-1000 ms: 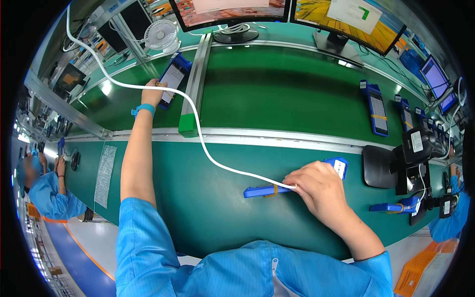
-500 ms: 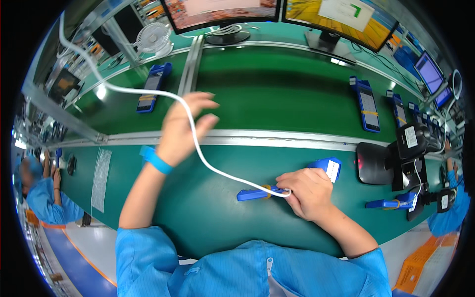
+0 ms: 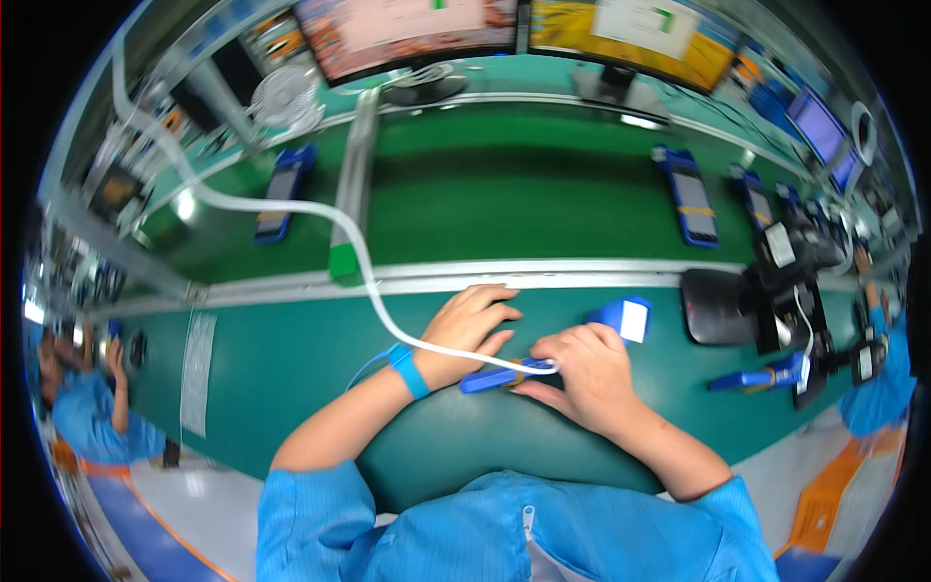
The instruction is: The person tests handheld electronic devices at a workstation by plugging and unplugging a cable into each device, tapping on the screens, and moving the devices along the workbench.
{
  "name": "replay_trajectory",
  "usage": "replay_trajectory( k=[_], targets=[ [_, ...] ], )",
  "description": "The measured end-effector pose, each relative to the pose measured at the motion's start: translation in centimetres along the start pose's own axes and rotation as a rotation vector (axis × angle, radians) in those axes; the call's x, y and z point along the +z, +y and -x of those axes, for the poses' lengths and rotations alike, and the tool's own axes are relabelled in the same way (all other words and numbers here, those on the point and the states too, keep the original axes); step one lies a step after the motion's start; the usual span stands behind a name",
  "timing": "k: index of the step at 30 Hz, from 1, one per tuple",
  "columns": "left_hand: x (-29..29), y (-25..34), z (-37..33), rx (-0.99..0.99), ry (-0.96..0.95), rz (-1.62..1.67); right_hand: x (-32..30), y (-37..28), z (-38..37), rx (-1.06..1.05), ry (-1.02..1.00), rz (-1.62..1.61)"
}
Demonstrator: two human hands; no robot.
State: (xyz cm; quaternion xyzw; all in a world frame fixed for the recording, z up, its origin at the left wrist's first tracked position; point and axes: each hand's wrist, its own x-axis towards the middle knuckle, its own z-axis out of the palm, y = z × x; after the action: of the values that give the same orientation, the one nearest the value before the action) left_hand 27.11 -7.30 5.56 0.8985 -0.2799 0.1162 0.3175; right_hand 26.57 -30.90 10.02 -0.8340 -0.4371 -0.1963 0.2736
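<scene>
My right hand (image 3: 590, 373) is closed round a blue handheld terminal (image 3: 485, 380) with a yellow band, seen edge-on over the green worktop. A white cable (image 3: 427, 343) runs down from the upper left, and its end sits at the right fingertips, against the terminal. Behind this hand shows a blue block with a white label (image 3: 633, 321); whether it belongs to the same terminal I cannot tell. My left hand (image 3: 467, 335), with a blue wrist strap (image 3: 407, 371), is open just left of the terminal, its fingers spread below the cable.
A black stand with a scanner (image 3: 776, 252) is at the right, beside another banded blue terminal (image 3: 752, 379). More terminals (image 3: 690, 199) lie on the green belt (image 3: 504, 184) beyond the metal rail. Two monitors (image 3: 407, 34) stand at the back. Other people (image 3: 102, 407) sit at both sides.
My left hand has come down and right, from over the rail to beside the terminal. My right hand keeps its hold. The whole view has shifted slightly.
</scene>
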Motion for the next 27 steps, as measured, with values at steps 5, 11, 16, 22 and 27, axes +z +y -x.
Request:
replay_trajectory(
  k=[5,11,16,22,27],
  targets=[
    [-0.2,1.1,0.1,0.028,-0.028,-0.081,-0.7,2.0,0.5,-0.111,0.081,-0.024],
    [-0.3,2.0,-0.1,0.006,-0.074,-0.131,-5.3,6.9,2.5,-0.006,0.129,0.176],
    [-0.5,1.9,-0.3,-0.038,-0.066,-0.113,-6.8,9.9,3.4,0.08,0.191,0.258],
    [-0.5,1.7,-0.3,-0.002,-0.057,-0.125,-6.3,9.5,3.5,0.063,0.138,0.212],
    [-0.1,1.7,0.0,-0.014,-0.075,-0.111,-6.5,8.7,3.5,0.06,0.17,0.246]
  ],
)
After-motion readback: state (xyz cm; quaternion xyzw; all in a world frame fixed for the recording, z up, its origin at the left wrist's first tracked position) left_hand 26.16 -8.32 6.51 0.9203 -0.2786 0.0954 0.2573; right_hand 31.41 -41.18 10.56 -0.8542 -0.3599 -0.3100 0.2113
